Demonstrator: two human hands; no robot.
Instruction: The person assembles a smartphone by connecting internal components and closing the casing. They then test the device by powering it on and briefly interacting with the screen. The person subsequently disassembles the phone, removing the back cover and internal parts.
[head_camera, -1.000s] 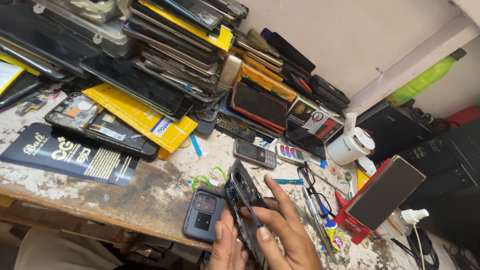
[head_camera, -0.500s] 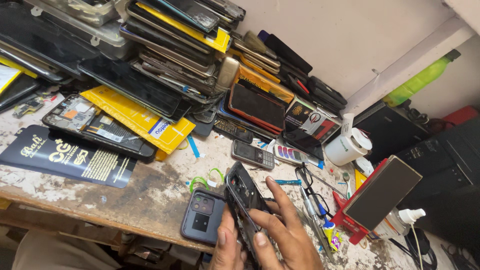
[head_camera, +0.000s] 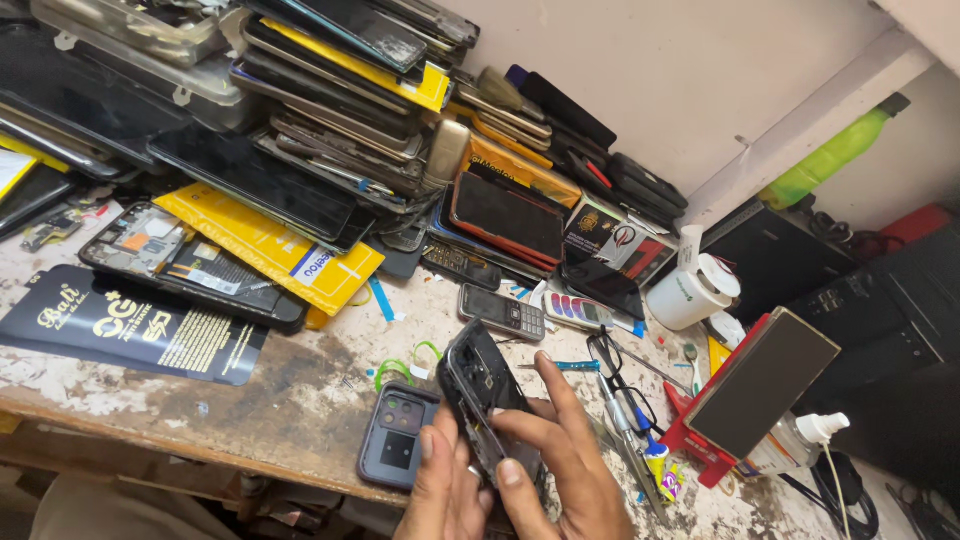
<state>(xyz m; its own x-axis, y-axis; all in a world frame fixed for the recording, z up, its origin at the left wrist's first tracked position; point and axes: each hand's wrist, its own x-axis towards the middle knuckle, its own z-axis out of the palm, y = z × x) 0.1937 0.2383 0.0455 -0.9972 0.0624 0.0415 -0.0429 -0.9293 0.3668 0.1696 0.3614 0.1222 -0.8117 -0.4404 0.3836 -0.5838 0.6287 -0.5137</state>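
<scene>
While tilted, phone frame | both hands gripping edges

Two bare hands, seen from above at the lower edge.

Left hand and right hand both ungloved, without rings or watch; nails cut short and plain; wrists cropped by the frame, no sleeve or cuff visible.

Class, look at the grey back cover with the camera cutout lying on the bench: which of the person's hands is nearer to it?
Left. The left hand is right beside the grey back cover; the right hand is farther right, beyond the opened phone.
</scene>
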